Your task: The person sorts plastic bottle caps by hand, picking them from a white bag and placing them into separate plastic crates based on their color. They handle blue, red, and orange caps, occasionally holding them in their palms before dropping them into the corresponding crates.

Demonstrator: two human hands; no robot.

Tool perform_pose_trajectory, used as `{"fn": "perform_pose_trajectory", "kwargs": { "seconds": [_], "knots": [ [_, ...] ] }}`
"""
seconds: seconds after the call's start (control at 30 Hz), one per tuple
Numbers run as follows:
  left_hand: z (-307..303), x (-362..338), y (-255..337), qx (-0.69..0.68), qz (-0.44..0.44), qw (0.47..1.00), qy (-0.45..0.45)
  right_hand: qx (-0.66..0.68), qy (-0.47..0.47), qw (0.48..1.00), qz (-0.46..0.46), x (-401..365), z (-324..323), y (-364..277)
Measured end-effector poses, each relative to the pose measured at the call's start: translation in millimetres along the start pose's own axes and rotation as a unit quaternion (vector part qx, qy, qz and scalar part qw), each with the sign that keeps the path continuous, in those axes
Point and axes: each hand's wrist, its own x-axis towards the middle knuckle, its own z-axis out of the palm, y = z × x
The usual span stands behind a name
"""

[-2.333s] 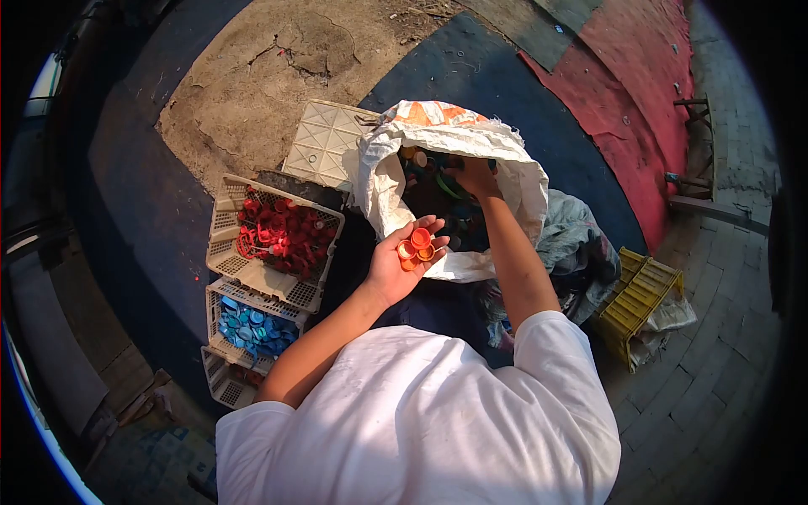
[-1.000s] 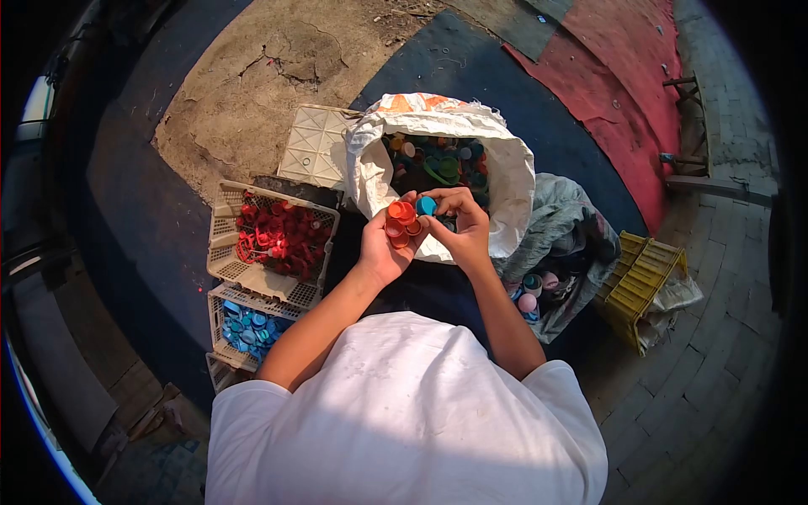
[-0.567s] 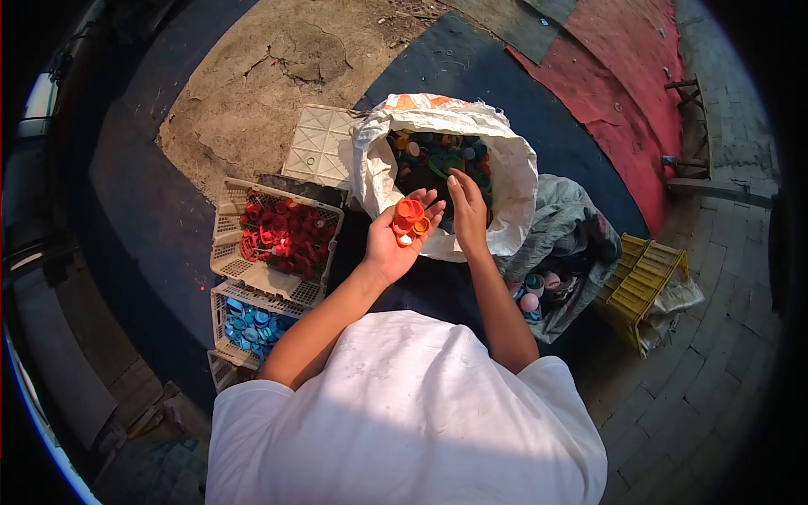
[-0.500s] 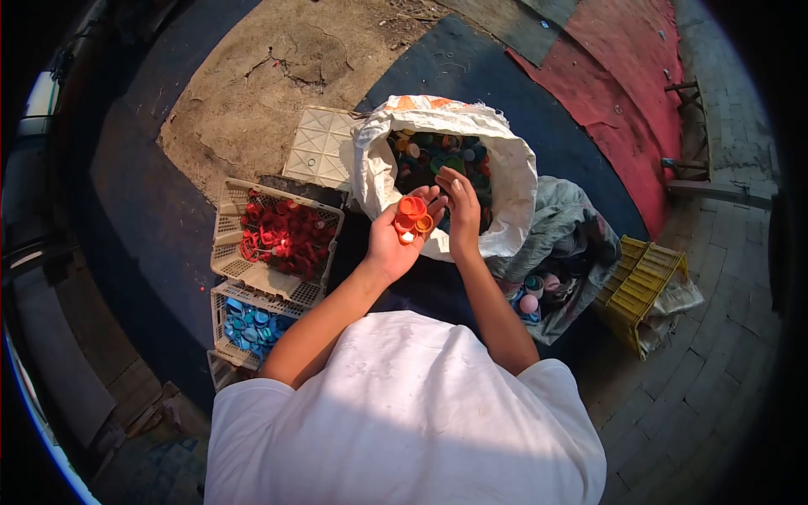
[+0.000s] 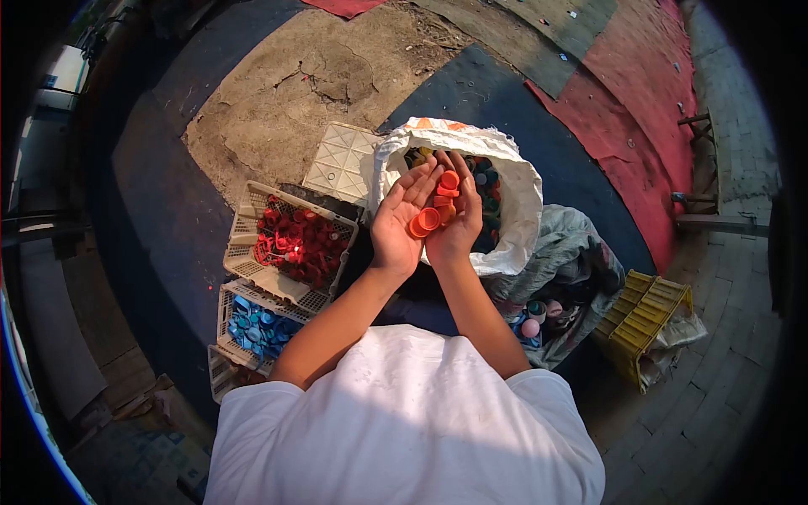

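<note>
Several orange bottle caps (image 5: 448, 195) lie in the cup of my right hand (image 5: 465, 225), whose fingers curl round them. My left hand (image 5: 399, 229) is open beside it, palm up and fingers stretched out. One larger round cap (image 5: 427, 220) sits where the two palms meet, against the left palm's edge. Both hands are over the near side of a white woven sack (image 5: 523, 194). Inside the sack are bottle caps of mixed colours (image 5: 486, 178), partly hidden by my fingers.
On the left, one crate (image 5: 244, 220) holds red caps (image 5: 303, 244) and another (image 5: 229, 313) holds blue caps (image 5: 263, 328). Right of the sack lie a grey sack (image 5: 566, 231) with pinkish items and a yellow crate (image 5: 644, 316). A pale crate (image 5: 341, 160) stands behind.
The orange caps have passed from my left hand mostly into my right. My hands have come together side by side, and the camera view has shifted slightly.
</note>
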Motion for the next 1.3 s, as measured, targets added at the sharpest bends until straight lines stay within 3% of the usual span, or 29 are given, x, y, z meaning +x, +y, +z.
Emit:
{"fn": "perform_pose_trajectory", "kwargs": {
  "seconds": [0.3, 0.43, 0.6, 0.7, 1.0, 1.2, 1.3],
  "knots": [
    [-25.4, -24.8, 16.8, -0.031, 0.037, 0.996, 0.076, -0.006, -0.064, 0.996, 0.055, -17.2, 6.0, 27.3],
    [-30.5, -45.7, 27.3, -0.009, 0.098, 0.989, 0.109, 0.002, -0.067, 0.989, 0.134, -28.3, 12.7, 41.0],
    [-42.9, -74.7, 35.8, 0.145, 0.162, 0.967, 0.136, -0.091, -0.129, 0.973, 0.166, -48.3, 21.9, 67.0],
    [-61.2, -93.5, 39.5, 0.045, 0.180, 0.962, 0.202, -0.093, -0.120, 0.960, 0.236, -63.3, 19.0, 82.7],
    [-80.3, -184.3, 71.3, -0.063, 0.261, 0.932, 0.244, -0.172, -0.199, 0.918, 0.297, -143.1, 45.3, 117.5],
    [-103.2, -292.9, 88.7, -0.102, 0.351, 0.883, 0.294, -0.230, -0.299, 0.873, 0.310, -256.3, 62.2, 142.7],
    [-118.6, -366.1, 89.2, -0.179, 0.376, 0.873, 0.255, -0.231, -0.365, 0.845, 0.315, -326.3, 57.3, 157.2]
  ]
}}
